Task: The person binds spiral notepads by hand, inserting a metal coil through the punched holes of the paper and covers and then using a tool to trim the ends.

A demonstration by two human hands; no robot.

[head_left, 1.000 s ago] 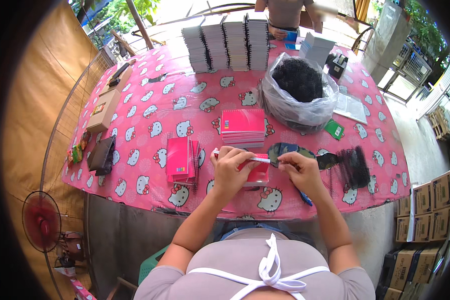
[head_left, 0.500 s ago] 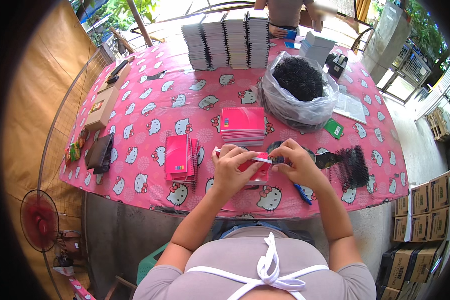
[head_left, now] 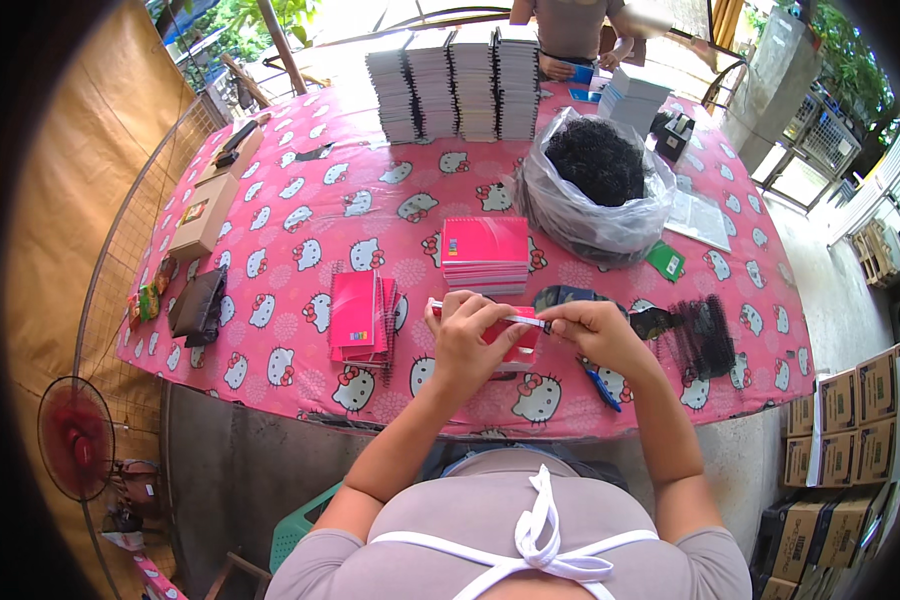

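My left hand [head_left: 462,345] is wrapped around a small red notebook [head_left: 523,347], with its white page edge turned up. At the right end of that edge, my right hand [head_left: 598,335] has thumb and fingers pinched together on something small and dark, perhaps a binding coil; the fingers mostly hide it. Just beyond stands a neat stack of pink-red notebooks [head_left: 485,245]. To the left lies a smaller, uneven pile of coil-bound red notebooks [head_left: 355,312]. A blue-handled tool [head_left: 603,388] rests below my right hand. Right of that hand lies a bunch of black plastic coils [head_left: 707,337].
A clear plastic bag [head_left: 560,215] holds a black coil mass [head_left: 598,165]. Tall stacks of bound notebooks [head_left: 453,85] stand at the far edge, near another person [head_left: 573,30] handling blue covers. Cardboard boxes [head_left: 205,218] and a black pouch [head_left: 198,305] sit left.
My right hand's fingers have drawn closer together at the notebook's edge. The left hand keeps its hold. Across the table, the other person's second hand has come down beside the blue covers.
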